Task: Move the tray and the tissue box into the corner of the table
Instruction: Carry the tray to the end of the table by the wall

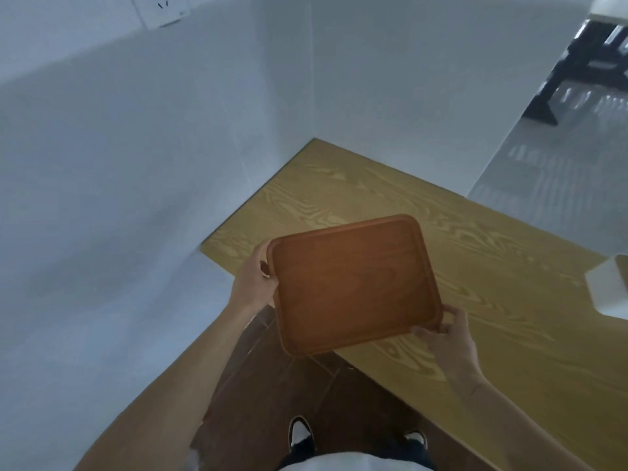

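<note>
Tray: reddish-brown wood, rectangular with rounded corners, being held in the air over the near edge of the table, tilted, its near corner overhanging the floor. Left hand is gripping the tray's left short edge, thumb on the rim. Right hand is pinching the tray's near right corner, fingers curled over the rim. Table corner against the white walls is lying beyond the tray. Tissue box: white, sitting on the table well right of the tray, cut by the frame edge.
</note>
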`<control>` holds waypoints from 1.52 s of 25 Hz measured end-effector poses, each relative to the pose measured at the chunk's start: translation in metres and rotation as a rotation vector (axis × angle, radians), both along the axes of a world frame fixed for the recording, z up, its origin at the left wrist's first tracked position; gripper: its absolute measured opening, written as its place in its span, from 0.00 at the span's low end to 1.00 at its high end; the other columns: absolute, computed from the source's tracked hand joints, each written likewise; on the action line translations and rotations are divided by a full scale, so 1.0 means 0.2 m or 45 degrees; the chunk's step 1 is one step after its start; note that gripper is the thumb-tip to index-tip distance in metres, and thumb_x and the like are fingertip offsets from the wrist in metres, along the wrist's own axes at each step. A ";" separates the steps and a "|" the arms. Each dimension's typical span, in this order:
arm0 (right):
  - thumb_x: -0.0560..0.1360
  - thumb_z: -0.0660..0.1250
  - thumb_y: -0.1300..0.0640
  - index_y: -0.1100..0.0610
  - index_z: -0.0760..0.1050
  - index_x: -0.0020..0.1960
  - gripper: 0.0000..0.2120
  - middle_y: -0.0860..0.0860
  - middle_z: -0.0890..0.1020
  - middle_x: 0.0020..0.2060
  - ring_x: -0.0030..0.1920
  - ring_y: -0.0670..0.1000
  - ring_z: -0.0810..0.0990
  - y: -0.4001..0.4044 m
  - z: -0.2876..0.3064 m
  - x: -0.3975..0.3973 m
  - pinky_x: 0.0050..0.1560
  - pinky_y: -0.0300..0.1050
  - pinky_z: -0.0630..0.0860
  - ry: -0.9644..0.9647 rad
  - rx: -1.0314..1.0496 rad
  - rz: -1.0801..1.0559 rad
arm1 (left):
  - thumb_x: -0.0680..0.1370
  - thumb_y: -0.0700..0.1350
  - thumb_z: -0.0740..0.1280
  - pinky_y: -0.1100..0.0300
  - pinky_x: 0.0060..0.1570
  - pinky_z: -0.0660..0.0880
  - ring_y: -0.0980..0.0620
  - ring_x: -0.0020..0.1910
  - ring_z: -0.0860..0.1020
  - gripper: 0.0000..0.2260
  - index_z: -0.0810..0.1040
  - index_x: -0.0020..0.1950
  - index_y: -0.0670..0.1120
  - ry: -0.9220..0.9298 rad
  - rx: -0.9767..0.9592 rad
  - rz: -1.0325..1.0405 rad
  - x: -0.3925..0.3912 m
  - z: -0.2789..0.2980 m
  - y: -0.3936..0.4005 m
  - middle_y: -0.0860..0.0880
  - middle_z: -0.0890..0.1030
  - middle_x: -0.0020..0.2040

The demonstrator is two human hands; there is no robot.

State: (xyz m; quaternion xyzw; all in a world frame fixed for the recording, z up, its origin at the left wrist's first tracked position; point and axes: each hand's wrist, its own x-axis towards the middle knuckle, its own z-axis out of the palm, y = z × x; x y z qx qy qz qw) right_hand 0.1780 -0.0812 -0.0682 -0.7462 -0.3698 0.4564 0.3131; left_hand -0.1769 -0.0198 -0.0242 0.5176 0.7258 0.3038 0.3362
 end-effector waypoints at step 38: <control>0.67 0.80 0.52 0.48 0.65 0.58 0.28 0.46 0.83 0.35 0.38 0.46 0.82 0.86 -0.30 0.14 0.39 0.50 0.78 -0.238 -0.228 -0.435 | 0.73 0.33 0.63 0.45 0.64 0.75 0.44 0.64 0.77 0.33 0.66 0.76 0.54 0.364 -0.211 -0.877 0.67 -0.47 1.97 0.48 0.76 0.69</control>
